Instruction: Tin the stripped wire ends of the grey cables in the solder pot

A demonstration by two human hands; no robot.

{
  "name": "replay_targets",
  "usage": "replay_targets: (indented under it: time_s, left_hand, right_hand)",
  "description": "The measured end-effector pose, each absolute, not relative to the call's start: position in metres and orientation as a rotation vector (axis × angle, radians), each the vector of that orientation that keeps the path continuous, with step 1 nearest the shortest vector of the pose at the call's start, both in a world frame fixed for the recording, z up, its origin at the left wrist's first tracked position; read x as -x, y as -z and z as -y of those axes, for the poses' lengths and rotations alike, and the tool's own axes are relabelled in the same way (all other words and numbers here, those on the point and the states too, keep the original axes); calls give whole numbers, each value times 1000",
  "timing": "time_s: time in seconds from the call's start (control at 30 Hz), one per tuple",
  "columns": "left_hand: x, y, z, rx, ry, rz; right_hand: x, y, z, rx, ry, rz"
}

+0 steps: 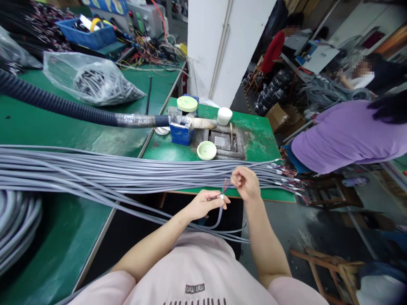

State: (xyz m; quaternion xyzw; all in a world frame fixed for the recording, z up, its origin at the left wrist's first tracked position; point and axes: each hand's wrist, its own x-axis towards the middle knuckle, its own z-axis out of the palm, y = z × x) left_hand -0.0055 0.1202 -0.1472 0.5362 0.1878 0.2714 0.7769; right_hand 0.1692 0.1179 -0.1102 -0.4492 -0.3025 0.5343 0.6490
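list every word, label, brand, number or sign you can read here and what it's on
"MIU MIU" (likely; upside down in this view): small dark rectangular patch on the pale pink fabric shirt.
Too small to read: any markings on the grey metal control box.
Cut off by the frame, unreadable: dark strokes below the patch.

We see blue bin (95, 41) of bits (95, 24) at back of green table (63, 137). Clear bag (92, 82) nearer us, dark bendy hose (73, 106) even nearer. White post (203, 42) stands to right. Past post, we spot person in purple top (346, 137), person in red (273, 53), brown box (282, 117).
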Motion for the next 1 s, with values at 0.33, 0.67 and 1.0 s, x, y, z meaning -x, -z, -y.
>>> replay_targets:
  time_s: [0.33,0.67,1.0]
  left_hand:
    - [1,154,-118,-905,-517,-307]
    - [7,162,-120,-617,-590,-82]
    - [10,152,-130,-543,-724,-12]
  right_hand:
    - [-165,110,-114,901,-1419,1331]
    - [-129,133,-120,856,-1366,971]
    - [-147,129,-103,1167,-895,1250]
